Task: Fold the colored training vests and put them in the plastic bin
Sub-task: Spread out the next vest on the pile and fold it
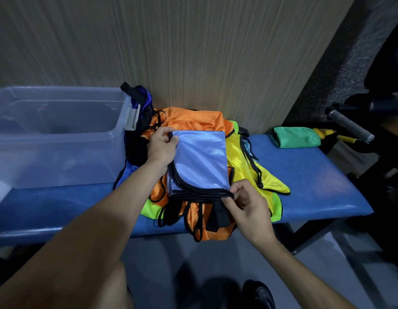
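i see a shiny light-blue mesh vest [199, 161], black-trimmed, folded square on the heap. my left hand [161, 147] pinches its far corner; my right hand [247, 206] pinches the near trim.

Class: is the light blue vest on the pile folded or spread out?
Folded. The light blue vest forms a compact rectangle, its black trim stacked in layers; left hand and right hand pinch opposite corners.

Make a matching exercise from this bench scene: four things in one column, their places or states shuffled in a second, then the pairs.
Things:
1. light blue vest
2. plastic bin
3. green cloth
4. yellow vest

States:
A. lying folded alone at the bench's far right end
B. gripped at two corners by both hands
C. spread on the pile, right of the folded one
D. standing open on the bench's left end

Pairs: 1-B, 2-D, 3-A, 4-C
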Action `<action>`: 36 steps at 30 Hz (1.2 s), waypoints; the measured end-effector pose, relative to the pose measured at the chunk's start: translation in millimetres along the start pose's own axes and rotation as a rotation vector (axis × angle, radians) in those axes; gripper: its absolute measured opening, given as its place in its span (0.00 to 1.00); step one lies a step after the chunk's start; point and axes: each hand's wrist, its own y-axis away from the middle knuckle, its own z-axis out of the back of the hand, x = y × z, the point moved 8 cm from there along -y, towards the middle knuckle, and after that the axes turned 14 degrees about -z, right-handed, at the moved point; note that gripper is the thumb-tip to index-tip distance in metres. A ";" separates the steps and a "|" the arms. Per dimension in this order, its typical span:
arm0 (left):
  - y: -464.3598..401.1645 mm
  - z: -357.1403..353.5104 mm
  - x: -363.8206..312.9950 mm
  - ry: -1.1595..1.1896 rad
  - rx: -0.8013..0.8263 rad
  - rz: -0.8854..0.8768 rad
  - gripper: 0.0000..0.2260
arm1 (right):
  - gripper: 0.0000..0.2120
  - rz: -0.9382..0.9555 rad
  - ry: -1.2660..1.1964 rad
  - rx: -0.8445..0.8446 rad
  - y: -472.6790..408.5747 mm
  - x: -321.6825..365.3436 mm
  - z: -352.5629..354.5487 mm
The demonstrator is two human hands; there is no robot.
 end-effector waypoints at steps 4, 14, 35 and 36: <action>-0.2 0.6 0.1 -0.019 0.005 -0.016 0.07 | 0.08 -0.063 -0.101 0.012 -0.4 -8.5 -3.4; -0.2 0.4 1.3 -0.036 0.011 -0.034 0.07 | 0.09 -0.231 -0.351 -0.031 -1.1 -12.3 -3.2; 136.4 -50.0 -89.5 -0.702 1.008 -0.940 0.12 | 0.13 -0.295 -0.157 0.038 11.4 -24.1 -13.3; 136.2 -49.2 -88.1 -0.700 0.987 -0.973 0.11 | 0.15 -0.325 -0.191 0.055 15.9 -24.5 -14.6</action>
